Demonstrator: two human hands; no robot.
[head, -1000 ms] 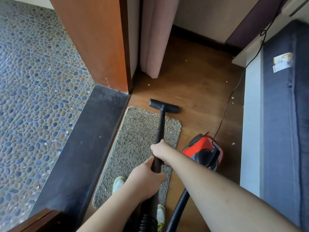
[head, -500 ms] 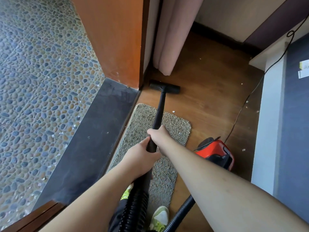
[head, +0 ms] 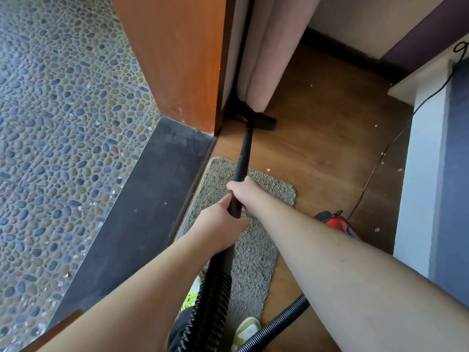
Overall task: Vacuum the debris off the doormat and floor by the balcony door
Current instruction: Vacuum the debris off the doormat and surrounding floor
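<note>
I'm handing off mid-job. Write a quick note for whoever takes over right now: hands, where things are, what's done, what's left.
Left hand and right hand both grip the vacuum wand, right hand further forward.
Floor nozzle sits on the wood floor under the curtain hem, beyond the doormat.
Red vacuum canister sits right of the mat.
Left: white flecks near the mat's far edge, along the cord, on the dark threshold.

The curtain [head: 256,72] hangs over the left part of the nozzle [head: 264,121], so only its right end shows. The right forearm hides most of the red vacuum body [head: 338,222]. The hose [head: 276,323] runs off the bottom edge, as do both shoes [head: 247,329]. The left hand [head: 220,227] covers the wand [head: 243,158] where it grips, its fingers out of sight. The cord [head: 380,156] leaves at the right edge.
</note>
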